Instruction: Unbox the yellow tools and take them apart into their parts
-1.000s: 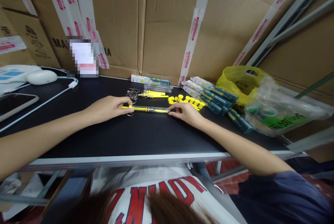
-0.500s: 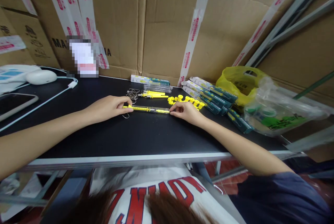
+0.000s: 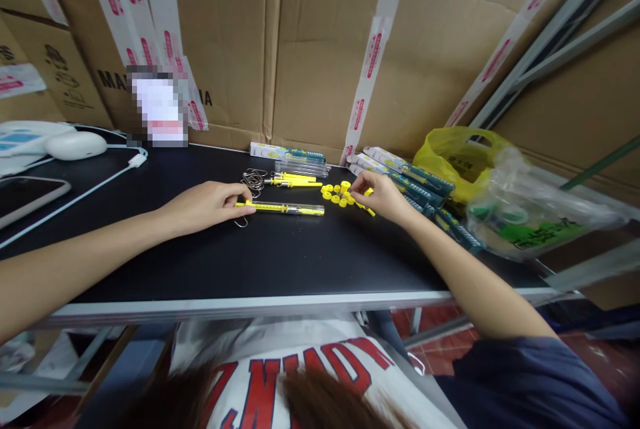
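A clear tube with a yellow insert lies flat on the black table. My left hand pinches its left end, where a small wire hook pokes out. My right hand is over the cluster of small yellow caps, fingers curled and pinched among them; what they hold is too small to name. Behind the tube lie more yellow inserts, clear tubes and a heap of wire hooks.
Green and white packaged boxes lie right of the caps, one more at the back. A yellow bag and a clear plastic bag sit at right. A phone, cable and white device are at left. Cardboard boxes form the back wall.
My right hand has let go of the tube's right end and moved back and right to the yellow caps. The left hand stays on the tube.
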A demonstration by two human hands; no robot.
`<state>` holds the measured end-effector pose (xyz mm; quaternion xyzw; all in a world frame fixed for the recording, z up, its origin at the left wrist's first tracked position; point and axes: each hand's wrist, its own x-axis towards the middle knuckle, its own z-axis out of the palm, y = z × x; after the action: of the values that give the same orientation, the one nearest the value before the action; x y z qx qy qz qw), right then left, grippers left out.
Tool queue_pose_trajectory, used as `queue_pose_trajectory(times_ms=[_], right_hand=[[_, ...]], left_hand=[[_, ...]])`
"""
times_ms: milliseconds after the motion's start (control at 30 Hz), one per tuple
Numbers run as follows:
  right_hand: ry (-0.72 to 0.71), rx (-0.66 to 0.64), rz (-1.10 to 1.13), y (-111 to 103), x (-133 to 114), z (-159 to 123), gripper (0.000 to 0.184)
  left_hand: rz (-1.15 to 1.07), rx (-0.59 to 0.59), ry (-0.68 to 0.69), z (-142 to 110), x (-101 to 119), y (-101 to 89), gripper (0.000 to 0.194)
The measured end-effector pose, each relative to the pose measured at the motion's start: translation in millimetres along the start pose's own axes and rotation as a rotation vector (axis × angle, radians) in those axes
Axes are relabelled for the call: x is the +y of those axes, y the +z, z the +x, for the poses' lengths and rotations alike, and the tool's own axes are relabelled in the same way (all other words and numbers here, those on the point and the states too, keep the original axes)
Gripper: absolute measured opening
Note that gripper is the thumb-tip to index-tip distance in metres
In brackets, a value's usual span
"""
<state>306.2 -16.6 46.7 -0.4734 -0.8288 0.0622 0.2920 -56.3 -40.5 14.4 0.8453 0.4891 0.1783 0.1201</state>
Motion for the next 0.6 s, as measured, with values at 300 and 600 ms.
queue_pose_trajectory(times_ms=[300, 600], right_hand=[[-0.053, -0.041, -0.1, 6.8, 7.1, 6.6, 0.006], [-0.131, -0.031, -0.37, 26.1, 13.5, 26.0, 0.008]], left_hand=[[0.011, -0.003, 0.02, 0.3, -2.2, 1.1, 0.037], [0.006, -0.01, 0.014, -0.8, 0.7, 0.6, 0.039]])
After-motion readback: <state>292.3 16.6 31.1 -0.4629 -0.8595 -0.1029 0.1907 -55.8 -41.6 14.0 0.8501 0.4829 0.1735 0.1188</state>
